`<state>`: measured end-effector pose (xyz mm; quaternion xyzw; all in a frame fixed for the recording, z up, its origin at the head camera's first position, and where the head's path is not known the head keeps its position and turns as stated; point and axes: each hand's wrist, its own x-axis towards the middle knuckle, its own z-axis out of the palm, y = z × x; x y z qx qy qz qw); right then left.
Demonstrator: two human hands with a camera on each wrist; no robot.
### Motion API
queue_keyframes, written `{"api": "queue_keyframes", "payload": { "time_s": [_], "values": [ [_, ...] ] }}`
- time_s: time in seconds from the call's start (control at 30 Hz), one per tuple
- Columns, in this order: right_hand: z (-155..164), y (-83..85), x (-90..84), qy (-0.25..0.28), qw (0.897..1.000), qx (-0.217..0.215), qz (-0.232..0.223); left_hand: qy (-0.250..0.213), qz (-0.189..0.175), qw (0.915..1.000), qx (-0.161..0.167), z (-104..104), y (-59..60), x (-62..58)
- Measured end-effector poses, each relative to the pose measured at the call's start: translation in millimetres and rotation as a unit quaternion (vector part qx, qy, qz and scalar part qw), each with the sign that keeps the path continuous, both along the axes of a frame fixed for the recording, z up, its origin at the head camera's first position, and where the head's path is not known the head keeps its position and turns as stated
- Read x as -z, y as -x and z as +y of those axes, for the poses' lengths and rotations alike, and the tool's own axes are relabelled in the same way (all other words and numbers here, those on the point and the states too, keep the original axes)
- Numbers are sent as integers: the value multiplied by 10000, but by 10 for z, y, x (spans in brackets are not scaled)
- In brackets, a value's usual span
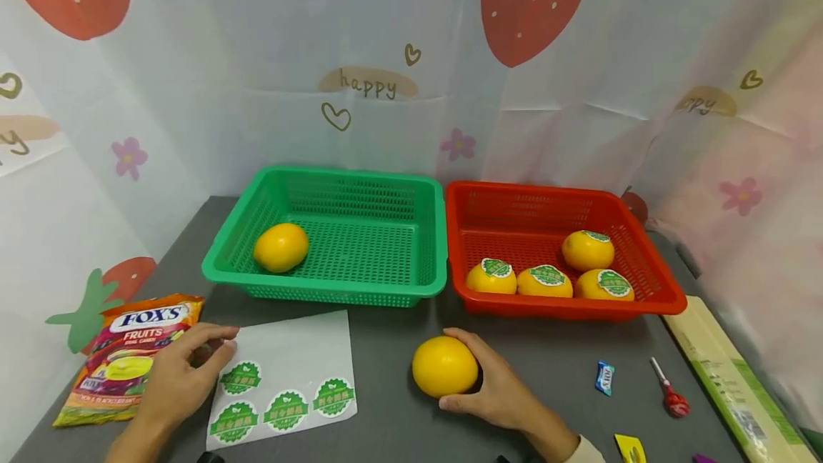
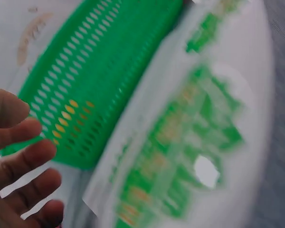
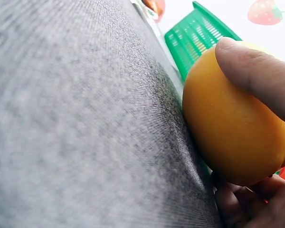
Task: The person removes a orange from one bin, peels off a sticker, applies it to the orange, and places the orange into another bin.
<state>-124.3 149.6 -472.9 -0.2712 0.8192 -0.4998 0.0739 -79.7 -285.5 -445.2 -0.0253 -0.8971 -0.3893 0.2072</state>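
My right hand [image 1: 491, 384] grips an orange [image 1: 445, 366] on the grey table, thumb on the near side and fingers behind it. In the right wrist view the thumb presses the skin of the orange [image 3: 232, 118], which sits close against the cloth. My left hand [image 1: 183, 377] holds nothing, its fingers loosely bent over the left edge of a white sticker sheet [image 1: 296, 349]. Several green round stickers [image 1: 286, 411] with pale lettering line the lower part of the sheet. In the left wrist view the left hand's fingers [image 2: 28, 166] are spread apart beside the sheet.
A green basket [image 1: 347, 295] with one orange [image 1: 281, 248] stands behind the sheet. The red basket [image 1: 553, 308] beside it holds several stickered oranges [image 1: 545, 281]. A candy bag [image 1: 122, 370] lies left; a small blue candy [image 1: 604, 377], a lollipop [image 1: 675, 402] and a long package [image 1: 739, 384] lie right.
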Motion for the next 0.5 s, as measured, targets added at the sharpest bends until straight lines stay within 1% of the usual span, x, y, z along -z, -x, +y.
{"api": "queue_keyframes", "payload": {
  "time_s": [0.07, 0.17, 0.27, 0.37, 0.5],
  "values": [
    [1, 8, -12, -43, 10000, -1, -45, -7, -199, 9998, 81, -13, -19, 63],
    [5, -5, -20, -101, 9997, 84, -183, 159, -458, 9985, 247, -33, -9, 117],
    [4, -17, -24, -108, 9995, 162, -244, 421, -740, 9951, 500, -53, 15, 131],
    [-4, -14, -30, -115, 9995, 187, -237, 700, -1037, 9893, 752, -69, 29, 129],
    [-13, -1, -26, -117, 9996, 100, -256, 971, -1299, 9823, 934, -72, 38, 138]
  ]
}}
